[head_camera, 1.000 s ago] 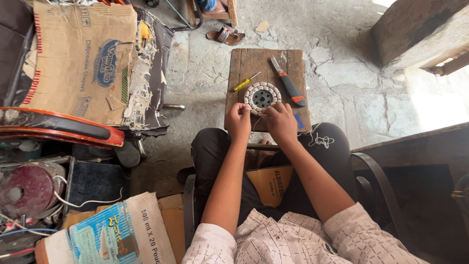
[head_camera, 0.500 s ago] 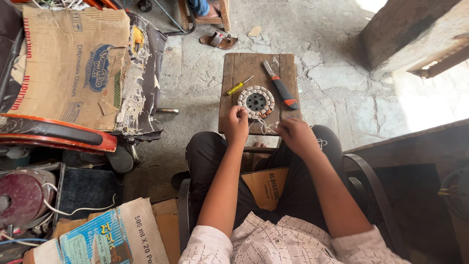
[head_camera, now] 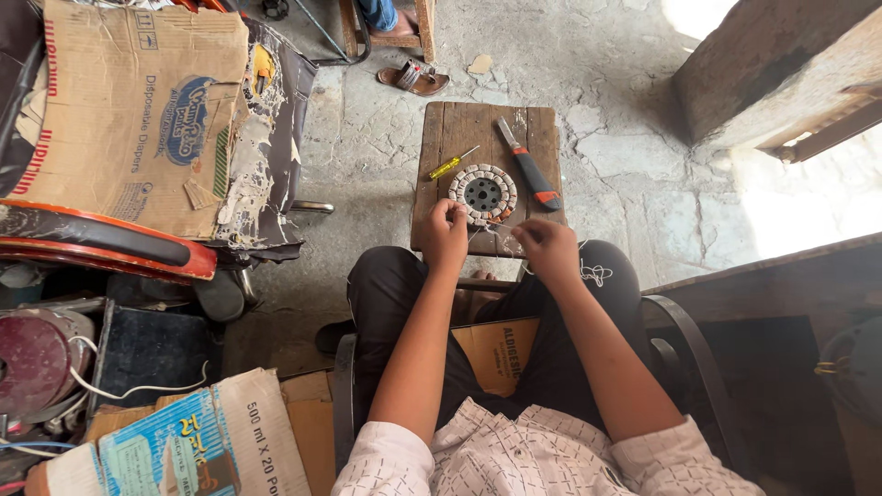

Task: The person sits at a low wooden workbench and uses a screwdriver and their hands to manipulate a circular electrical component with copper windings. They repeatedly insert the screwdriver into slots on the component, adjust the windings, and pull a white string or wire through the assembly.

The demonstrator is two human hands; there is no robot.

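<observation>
Right hand [head_camera: 548,250] now drawn back off the round wound coil [head_camera: 483,193], down toward the lower edge of the wooden stool [head_camera: 464,124], after resting against the coil's lower right rim a second ago. Thin wire [head_camera: 501,223] now stretched between coil and that hand. Left hand [head_camera: 446,231] shifted only slightly, staying at the coil's lower left edge. Coil fully uncovered on its right side. Camera view drifted too: stool, sandal [head_camera: 415,78] and cardboard box [head_camera: 129,110] sitting a little lower in frame than before.
</observation>
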